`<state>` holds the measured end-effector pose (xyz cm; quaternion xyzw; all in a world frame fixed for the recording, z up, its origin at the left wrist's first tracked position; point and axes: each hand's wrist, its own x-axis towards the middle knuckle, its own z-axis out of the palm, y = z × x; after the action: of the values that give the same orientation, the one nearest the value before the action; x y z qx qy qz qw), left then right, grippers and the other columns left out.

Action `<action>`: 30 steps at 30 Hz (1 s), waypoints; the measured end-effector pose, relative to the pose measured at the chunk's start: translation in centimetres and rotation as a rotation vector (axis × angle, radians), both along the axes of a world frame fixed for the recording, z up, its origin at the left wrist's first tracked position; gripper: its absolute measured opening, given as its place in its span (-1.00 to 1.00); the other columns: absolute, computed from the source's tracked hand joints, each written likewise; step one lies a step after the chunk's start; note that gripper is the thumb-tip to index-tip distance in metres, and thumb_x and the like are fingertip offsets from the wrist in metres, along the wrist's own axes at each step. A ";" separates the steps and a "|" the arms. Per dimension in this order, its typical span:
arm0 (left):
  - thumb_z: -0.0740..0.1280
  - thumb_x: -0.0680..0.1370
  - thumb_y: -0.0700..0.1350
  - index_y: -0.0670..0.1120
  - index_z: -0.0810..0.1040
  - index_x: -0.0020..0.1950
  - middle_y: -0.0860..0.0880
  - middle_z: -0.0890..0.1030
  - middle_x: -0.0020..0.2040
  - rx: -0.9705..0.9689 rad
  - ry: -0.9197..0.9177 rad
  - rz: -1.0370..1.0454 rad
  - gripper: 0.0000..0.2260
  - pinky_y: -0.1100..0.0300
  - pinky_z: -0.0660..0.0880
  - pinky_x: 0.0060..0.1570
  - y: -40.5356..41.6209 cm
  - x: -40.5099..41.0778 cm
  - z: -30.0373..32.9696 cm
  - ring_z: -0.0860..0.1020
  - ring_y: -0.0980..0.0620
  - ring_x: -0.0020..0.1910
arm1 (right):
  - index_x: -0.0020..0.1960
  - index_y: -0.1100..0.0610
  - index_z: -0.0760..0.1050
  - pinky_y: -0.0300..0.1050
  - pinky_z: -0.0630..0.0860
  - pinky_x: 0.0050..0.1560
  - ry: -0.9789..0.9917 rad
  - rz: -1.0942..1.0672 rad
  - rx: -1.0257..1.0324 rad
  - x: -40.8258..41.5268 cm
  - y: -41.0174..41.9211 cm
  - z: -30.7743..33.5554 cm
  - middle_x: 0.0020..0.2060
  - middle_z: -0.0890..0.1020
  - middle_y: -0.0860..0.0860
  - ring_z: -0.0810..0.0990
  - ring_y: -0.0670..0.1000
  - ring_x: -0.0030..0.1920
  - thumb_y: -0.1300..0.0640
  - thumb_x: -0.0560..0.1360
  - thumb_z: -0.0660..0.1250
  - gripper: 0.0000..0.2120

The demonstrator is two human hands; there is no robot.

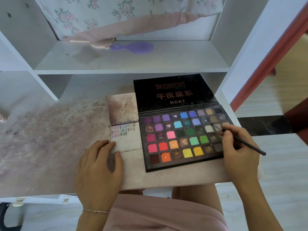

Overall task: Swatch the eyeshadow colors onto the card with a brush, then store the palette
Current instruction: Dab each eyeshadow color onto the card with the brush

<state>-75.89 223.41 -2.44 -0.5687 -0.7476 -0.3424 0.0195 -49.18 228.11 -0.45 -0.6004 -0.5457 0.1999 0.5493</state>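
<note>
Right at the centre of the desk (50,147) lies the open eyeshadow palette (181,139), its black lid (175,92) folded back toward twelve o'clock and printed "MIDNIGHT", a row of Chinese characters, and "HDKT". Its pans run in rows: purples and blues at the top, pinks, reds and oranges at seven o'clock, yellows and greens toward five, dull browns and greys along the three o'clock edge. The right hand (236,147) pinches a thin black brush (240,139) between thumb and curled fingers, the bristle tip touching a pale pan near the palette's two o'clock corner. Just beside the palette at nine o'clock lies the swatch card (128,139), its upper part marked with small rows of pink, purple and green dabs; a smudged, powder-stained square panel (122,107) adjoins it at twelve o'clock. The left hand (101,164) rests on the card's seven o'clock corner, fingers fairly straight, thumb pressing the near edge; a thin bracelet (95,211) circles the wrist. Purple-pink powder stains spread over the desk toward nine o'clock. On the shelf (133,64) at twelve o'clock lies a purple hairbrush (135,47), under a floral cloth (116,17).
</note>
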 end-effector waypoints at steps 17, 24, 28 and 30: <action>0.14 0.44 0.03 -0.13 0.61 0.04 -0.10 0.60 0.07 0.006 0.006 0.008 -0.63 -0.08 0.47 0.06 0.0 0.2 0.3 0.54 -0.15 0.05 | -0.11 0.08 0.47 -0.39 0.39 -0.29 -0.133 -0.053 -0.076 -0.4 0.0 0.0 -0.26 0.52 -0.09 0.52 -0.19 -0.20 0.29 0.49 0.24 -0.87; 0.13 0.45 0.04 -0.13 0.61 0.04 -0.09 0.60 0.07 -0.003 0.000 0.010 -0.62 -0.09 0.48 0.07 0.1 0.1 0.2 0.54 -0.14 0.06 | -0.12 0.09 0.46 -0.32 0.42 -0.28 -0.124 -0.046 -0.103 -0.5 0.1 0.1 -0.25 0.54 -0.01 0.53 -0.15 -0.20 0.30 0.48 0.25 -0.88; 0.13 0.45 0.04 -0.13 0.61 0.04 -0.10 0.60 0.07 -0.002 0.012 0.007 -0.62 -0.10 0.48 0.07 0.0 0.1 0.2 0.54 -0.14 0.06 | -0.10 0.08 0.46 -0.34 0.41 -0.28 -0.103 -0.041 -0.105 -0.4 0.2 0.2 -0.26 0.53 -0.06 0.53 -0.14 -0.20 0.28 0.49 0.23 -0.88; 0.13 0.45 0.04 -0.14 0.61 0.04 -0.10 0.60 0.07 0.003 0.014 0.010 -0.62 -0.10 0.48 0.06 0.0 0.1 0.2 0.54 -0.14 0.06 | -0.11 0.08 0.46 -0.32 0.41 -0.30 -0.104 -0.034 -0.119 -0.4 0.2 0.1 -0.27 0.53 -0.02 0.53 -0.12 -0.22 0.28 0.49 0.23 -0.88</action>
<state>-75.77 223.42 -2.28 -0.5674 -0.7498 -0.3393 0.0272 -49.58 228.36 -0.34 -0.6508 -0.5504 0.1910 0.4868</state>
